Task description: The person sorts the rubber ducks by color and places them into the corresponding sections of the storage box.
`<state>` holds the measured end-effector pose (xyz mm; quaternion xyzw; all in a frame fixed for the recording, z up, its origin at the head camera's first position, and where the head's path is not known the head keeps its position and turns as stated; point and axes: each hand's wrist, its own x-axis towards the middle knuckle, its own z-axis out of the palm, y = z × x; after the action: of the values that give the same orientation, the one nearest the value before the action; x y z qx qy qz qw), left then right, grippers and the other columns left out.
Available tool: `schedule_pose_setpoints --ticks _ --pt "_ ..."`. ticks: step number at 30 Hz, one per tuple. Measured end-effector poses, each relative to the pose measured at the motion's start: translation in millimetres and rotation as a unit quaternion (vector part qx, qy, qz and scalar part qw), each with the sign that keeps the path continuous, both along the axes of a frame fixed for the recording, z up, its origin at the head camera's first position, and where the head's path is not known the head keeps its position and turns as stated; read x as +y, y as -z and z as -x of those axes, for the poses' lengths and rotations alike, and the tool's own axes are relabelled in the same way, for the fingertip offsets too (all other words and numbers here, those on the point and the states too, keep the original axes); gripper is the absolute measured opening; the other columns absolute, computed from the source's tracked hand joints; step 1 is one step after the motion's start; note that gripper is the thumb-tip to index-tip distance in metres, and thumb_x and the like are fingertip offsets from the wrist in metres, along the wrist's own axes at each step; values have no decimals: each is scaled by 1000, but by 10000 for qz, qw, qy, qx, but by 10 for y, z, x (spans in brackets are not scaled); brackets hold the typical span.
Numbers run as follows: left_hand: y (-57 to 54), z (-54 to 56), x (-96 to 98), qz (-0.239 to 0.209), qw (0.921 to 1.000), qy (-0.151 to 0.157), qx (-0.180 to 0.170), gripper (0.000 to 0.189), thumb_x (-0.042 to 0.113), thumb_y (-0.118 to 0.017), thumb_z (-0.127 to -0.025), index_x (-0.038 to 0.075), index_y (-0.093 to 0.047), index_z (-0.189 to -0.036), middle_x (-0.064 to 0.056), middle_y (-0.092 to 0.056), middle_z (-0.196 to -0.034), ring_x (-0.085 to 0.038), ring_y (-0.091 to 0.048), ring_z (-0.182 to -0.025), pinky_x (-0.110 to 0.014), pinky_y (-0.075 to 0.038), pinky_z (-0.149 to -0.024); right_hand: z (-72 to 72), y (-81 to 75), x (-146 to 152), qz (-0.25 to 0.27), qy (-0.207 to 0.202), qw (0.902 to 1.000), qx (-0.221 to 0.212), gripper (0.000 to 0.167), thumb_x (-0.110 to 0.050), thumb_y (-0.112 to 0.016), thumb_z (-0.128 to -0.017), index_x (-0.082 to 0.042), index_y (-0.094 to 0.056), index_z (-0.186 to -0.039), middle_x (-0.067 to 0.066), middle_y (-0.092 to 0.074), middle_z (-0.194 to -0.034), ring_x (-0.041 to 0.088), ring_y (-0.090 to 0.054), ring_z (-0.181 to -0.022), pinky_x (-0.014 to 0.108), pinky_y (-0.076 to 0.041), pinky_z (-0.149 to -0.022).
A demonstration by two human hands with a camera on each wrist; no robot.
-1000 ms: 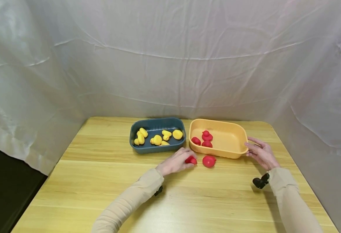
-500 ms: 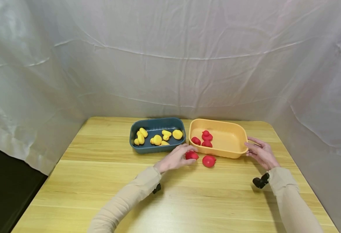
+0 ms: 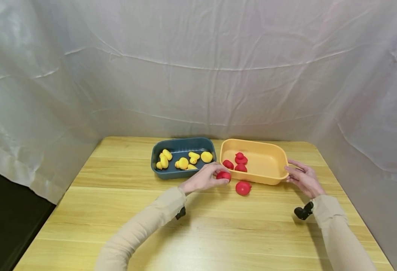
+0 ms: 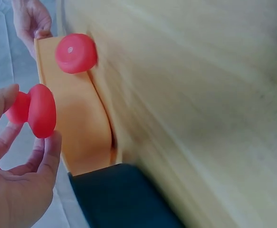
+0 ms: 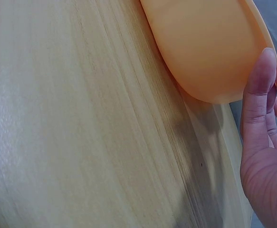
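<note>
My left hand pinches a red toy duck between thumb and fingers, close to the front wall of the orange tray. The left wrist view shows this duck's rounded body and smaller head between the fingertips. My right hand grips the tray's right end, with the thumb against its outer wall and fingers behind the rim. Inside the tray, three red ducks lie toward the left. Another red duck lies on the wooden table in front of it.
A dark blue tray holding several yellow toy ducks stands just left of the orange one. Both trays are near the back edge of the wooden table. Pale cloth hangs behind and at the sides.
My left hand has raised the red duck from the table and brought it slightly back toward the orange tray. The right hand stays on the tray's end.
</note>
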<state>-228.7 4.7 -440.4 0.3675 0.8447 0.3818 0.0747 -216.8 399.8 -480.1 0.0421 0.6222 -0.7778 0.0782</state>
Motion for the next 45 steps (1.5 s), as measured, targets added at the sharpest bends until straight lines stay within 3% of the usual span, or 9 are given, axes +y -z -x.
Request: schedule_pose_setpoints --ticks 5,13,19,26,34,45 --pt "-105 70 35 -47 10000 42 -51 29 20 -76 -91 9 -71 -117 -6 -73 -111 -17 -62 -99 -33 -58 -91 1 5 -1 68 7 10000 -10 39 -4 -62 -98 -12 -56 -136 2 -76 -88 11 -69 -70 22 -63 -64" --pt "-335 174 98 -70 10000 42 8 27 22 -75 -91 10 -71 -115 -5 -74 -108 -19 -63 -101 -32 -57 -96 -7 -12 -11 115 20 9999 -24 38 -3 -61 -98 -12 -57 -135 2 -77 -88 11 -69 -69 22 -62 -63" --pt "-429 204 180 17 9999 -21 -162 33 24 -74 -93 9 -68 -122 -6 -71 -113 -22 -63 -107 -37 -57 -99 -19 -27 -6 109 26 9999 -24 38 -2 -61 -99 -13 -57 -135 1 -77 -89 11 -69 -69 22 -62 -63" --pt "-508 243 333 -95 9997 -93 -196 34 24 -74 -93 9 -68 -123 -7 -71 -117 -22 -65 -106 -30 -58 -95 -25 -28 5 110 40 9999 -41 38 -2 -61 -98 -13 -57 -135 1 -77 -89 11 -69 -69 21 -62 -64" --pt "-490 283 536 -164 9995 -84 -269 35 24 -72 -94 8 -67 -124 -8 -72 -119 -22 -65 -105 -19 -55 -89 -37 -39 -3 47 26 10000 -49 41 -4 -62 -98 -12 -55 -138 1 -76 -89 10 -69 -70 21 -63 -64" --pt "-342 389 804 -140 9976 -492 -458 35 28 -74 -92 12 -69 -123 -5 -72 -119 -18 -65 -105 -17 -54 -90 -51 -46 -11 20 72 9999 -134 36 -4 -63 -98 -15 -58 -132 1 -76 -87 11 -70 -69 22 -63 -64"
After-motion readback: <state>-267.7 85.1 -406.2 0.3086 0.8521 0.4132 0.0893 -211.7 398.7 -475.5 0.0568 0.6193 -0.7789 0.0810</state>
